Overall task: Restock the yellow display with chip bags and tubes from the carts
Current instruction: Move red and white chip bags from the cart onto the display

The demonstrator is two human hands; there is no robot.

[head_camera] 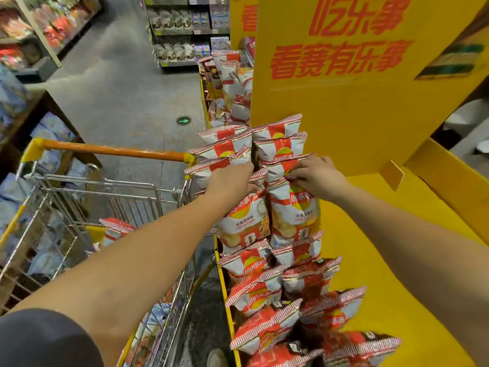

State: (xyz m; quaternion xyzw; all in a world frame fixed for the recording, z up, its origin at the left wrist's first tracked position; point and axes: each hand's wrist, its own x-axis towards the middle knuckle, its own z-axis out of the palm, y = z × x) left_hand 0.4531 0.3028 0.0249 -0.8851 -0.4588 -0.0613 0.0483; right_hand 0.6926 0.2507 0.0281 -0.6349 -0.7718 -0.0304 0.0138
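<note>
Both hands work on two upright chip bags at the edge of the yellow display.

The left hand [232, 178] reaches over the top of the left chip bag [244, 221]; its fingers dip behind the bag's upper edge, so their grip cannot be told. The right hand [317, 178] pinches the crimped top seam of the right chip bag [295, 215] with curled fingers. Both bags stand side by side, touching, long axis vertical, printed fronts facing the camera, seams up. They sit in a double row of red-and-white bags along the left edge of the yellow display [370, 234]. A shopping cart [105, 186] with an orange handle stands just left, holding another bag [115, 230].
</note>
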